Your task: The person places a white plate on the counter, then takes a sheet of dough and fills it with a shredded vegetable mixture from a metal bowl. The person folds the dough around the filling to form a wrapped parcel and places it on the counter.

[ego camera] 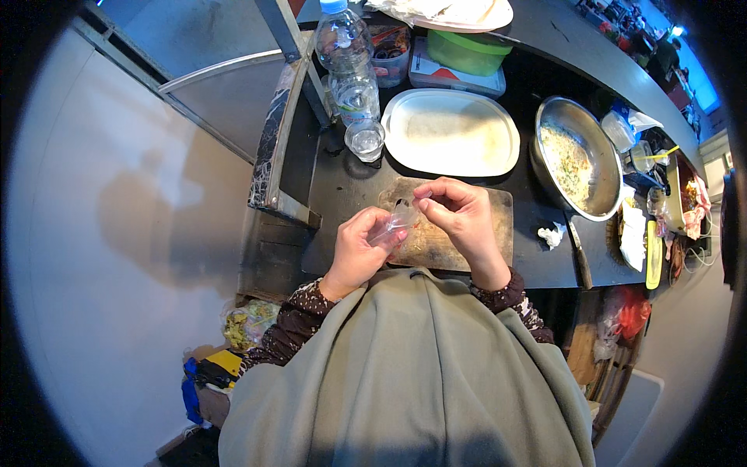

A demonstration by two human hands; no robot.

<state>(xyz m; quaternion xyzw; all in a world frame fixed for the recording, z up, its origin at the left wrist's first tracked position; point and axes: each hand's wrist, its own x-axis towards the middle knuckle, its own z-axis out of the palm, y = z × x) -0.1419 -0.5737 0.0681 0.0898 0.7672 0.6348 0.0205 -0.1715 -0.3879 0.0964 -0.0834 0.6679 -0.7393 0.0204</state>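
Observation:
My left hand (363, 242) grips a thin translucent piece (398, 223), which looks like soft film or a wrapper; its exact kind is not clear. With thumb and fingertips, my right hand (456, 207) pinches its upper right edge. Both hands are held above a worn cutting board (490, 233) with small crumbs on it. Just beyond the board lies a white oval tray (452, 131) with nothing on it. To the right, a steel bowl (607, 175) contains a pale, shredded food mixture (565, 166).
At the back left stand a drinking glass (365, 141) and a tall plastic bottle (344, 52). A knife (579, 251) lies right of the board, near crumpled tissue (551, 235) and a yellow-green peeler-like tool (654, 254). A metal-framed ledge (283, 146) borders the left side.

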